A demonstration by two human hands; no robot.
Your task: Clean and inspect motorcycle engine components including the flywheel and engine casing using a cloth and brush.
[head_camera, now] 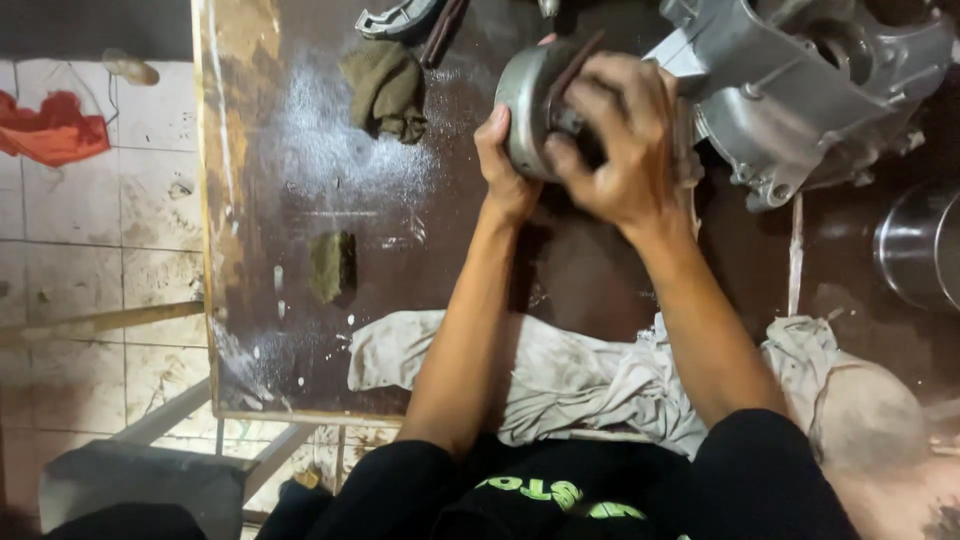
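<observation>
I count my two hands, left (507,165) and right (615,140), both on one round metal drum (525,95). One grey cast engine casing (800,90) sits on the one worn wooden bench (290,170). Cloths: one olive rag (385,90), one dirty white rag (560,375), one red cloth (50,130) on the floor. One small green scouring pad (332,266). One steel pot (920,245).

Metal pot (920,245) cut off right
</observation>
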